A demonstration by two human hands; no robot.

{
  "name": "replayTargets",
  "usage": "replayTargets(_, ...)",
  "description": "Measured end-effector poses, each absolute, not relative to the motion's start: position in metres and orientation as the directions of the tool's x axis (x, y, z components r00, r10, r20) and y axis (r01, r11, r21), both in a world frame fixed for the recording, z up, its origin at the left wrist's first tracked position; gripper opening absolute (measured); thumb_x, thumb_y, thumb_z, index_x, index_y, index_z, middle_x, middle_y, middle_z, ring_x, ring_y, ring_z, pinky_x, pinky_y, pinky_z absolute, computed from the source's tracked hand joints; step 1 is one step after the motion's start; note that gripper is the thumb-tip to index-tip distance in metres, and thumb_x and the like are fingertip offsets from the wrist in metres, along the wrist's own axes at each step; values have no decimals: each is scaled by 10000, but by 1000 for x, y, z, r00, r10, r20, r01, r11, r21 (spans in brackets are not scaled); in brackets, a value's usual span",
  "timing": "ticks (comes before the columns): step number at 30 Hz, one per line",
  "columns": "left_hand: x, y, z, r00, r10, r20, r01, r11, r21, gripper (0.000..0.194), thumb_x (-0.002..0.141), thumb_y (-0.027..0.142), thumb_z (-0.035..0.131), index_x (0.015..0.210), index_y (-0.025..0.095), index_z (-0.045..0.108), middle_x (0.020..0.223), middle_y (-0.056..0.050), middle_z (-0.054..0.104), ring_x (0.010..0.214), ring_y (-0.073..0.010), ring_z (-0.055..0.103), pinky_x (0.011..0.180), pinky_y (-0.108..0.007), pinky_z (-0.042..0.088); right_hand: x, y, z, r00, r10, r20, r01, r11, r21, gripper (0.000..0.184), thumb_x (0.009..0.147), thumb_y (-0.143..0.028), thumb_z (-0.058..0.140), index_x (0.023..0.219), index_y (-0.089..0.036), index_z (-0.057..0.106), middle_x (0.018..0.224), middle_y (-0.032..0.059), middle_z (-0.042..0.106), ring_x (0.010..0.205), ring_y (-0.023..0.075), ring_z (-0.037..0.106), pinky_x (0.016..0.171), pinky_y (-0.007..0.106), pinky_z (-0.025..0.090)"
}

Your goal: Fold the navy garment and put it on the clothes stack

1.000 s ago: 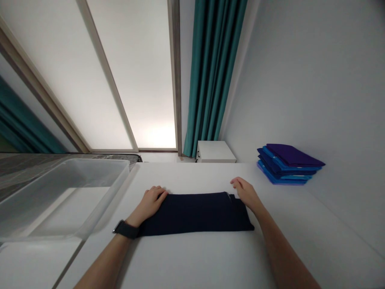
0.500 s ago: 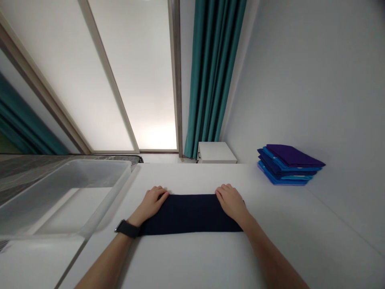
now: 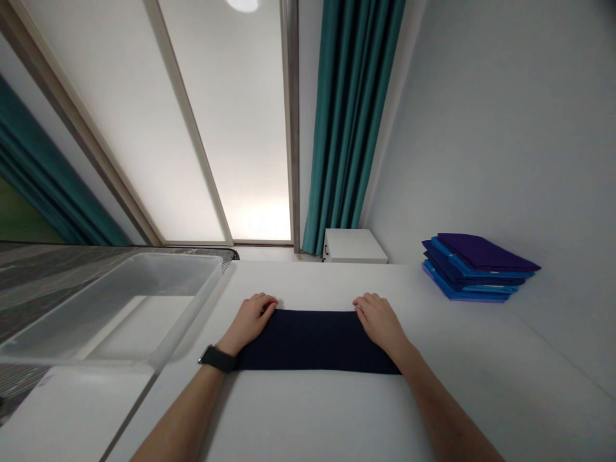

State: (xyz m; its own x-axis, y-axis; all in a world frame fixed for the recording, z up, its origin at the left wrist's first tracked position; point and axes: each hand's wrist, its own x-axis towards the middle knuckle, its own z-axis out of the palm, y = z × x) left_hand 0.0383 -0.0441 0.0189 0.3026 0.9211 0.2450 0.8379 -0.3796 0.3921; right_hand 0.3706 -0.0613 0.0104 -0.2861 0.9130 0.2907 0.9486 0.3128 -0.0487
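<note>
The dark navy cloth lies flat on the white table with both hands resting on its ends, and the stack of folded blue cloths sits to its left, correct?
Not quite. In the head view the stack of folded blue cloths sits to the right of the dark navy cloth; the rest holds.

Clear bin (image 3: 144,292) at desk's (image 3: 312,417) left edge. Stack of blue and purple cloths (image 3: 476,266) far right, by the wall. White cabinet (image 3: 355,246) beyond desk, under teal curtain (image 3: 349,122).

No text, label, brand, number or sign can be read anywhere; nothing legible shows on any surface in view.
</note>
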Motion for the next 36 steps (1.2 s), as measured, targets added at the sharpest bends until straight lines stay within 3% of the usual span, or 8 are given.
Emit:
replayTargets(5, 88, -80, 33, 389, 823, 414, 851, -493, 181, 324, 973, 234, 374, 1201, 185, 598, 1167, -95, 648, 1085, -244, 574, 962, -414, 432, 318, -92, 19, -330, 855, 400, 928, 371, -29, 379, 978, -208, 339, 1252, -146, 593, 1241, 145, 624, 1152, 268, 526, 1006, 427, 372)
replayTargets(10, 127, -100, 12, 523, 779, 346, 815, -576, 64, 433, 991, 321, 340, 1365, 161, 491, 1416, -116, 528, 1331, -257, 447, 1143, -473, 295, 291, -106, -2, -388, 872, 298, 894, 435, -109, 490, 991, -297, 298, 1400, -104, 486, 1433, 148, 504, 1342, 271, 416, 1153, 469, 245)
replayTargets(17, 121, -97, -2, 523, 798, 299, 824, -564, 62, 468, 1008, 333, 289, 1407, 155, 457, 1462, -98, 488, 1367, -223, 416, 1166, -446, 276, 299, -102, -10, -383, 882, 276, 889, 433, -149, 553, 1012, -404, 247, 1417, -100, 470, 1458, 133, 478, 1369, 253, 400, 1176, 445, 229)
replayTargets(23, 123, -99, -1, 510, 807, 297, 832, -551, 69, 470, 1004, 337, 308, 1414, 158, 451, 1469, -92, 479, 1363, -225, 422, 1155, -446, 297, 317, -103, -2, -348, 886, 306, 924, 380, -52, 602, 995, -477, 294, 1387, -69, 501, 1452, 178, 473, 1394, 301, 348, 1190, 515, 131)
replayTargets(30, 123, -97, -2, 508, 794, 334, 824, -561, 81, 470, 999, 340, 320, 1427, 190, 443, 1453, -95, 499, 1348, -240, 445, 1129, -466, 335, 352, -93, -14, -328, 895, 303, 935, 353, -29, 580, 994, -467, 291, 1400, -105, 493, 1427, 171, 503, 1348, 294, 419, 1124, 460, 311)
replayTargets(36, 113, -100, 1, 486, 808, 333, 839, -538, 84, 503, 998, 397, 335, 1447, 188, 419, 1454, -101, 496, 1356, -248, 440, 1143, -467, 326, 351, -93, -17, -325, 897, 301, 936, 351, -37, 619, 981, -497, 311, 1411, -83, 474, 1449, 192, 470, 1372, 311, 381, 1142, 467, 279)
